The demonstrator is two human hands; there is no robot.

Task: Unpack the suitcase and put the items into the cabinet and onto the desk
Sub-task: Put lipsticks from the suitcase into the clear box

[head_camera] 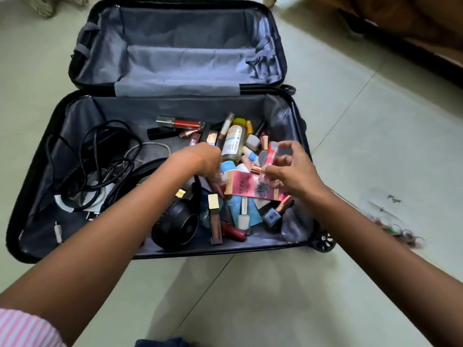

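Note:
A black suitcase point(32, 196) lies open on the floor, its far half bare grey lining. The near half holds a heap of cosmetics: a clear bottle with a yellow cap point(233, 142), a red lip gloss tube point(185, 122), a pink box point(250, 187), nail polish bottles point(244, 219) and a black round case point(175, 225). Black and white cables point(100, 159) fill its left side. My left hand point(203, 160) reaches into the heap, fingers curled down onto a dark tube. My right hand point(290, 169) holds several small pink and clear cosmetic items point(271, 156) above the pile.
Pale tiled floor point(363, 146) surrounds the suitcase. Small loose items point(395, 226) lie blurred on the floor to the right. Brown wooden furniture point(413, 33) stands at the back right. A suitcase wheel point(324, 240) sticks out at the near right corner.

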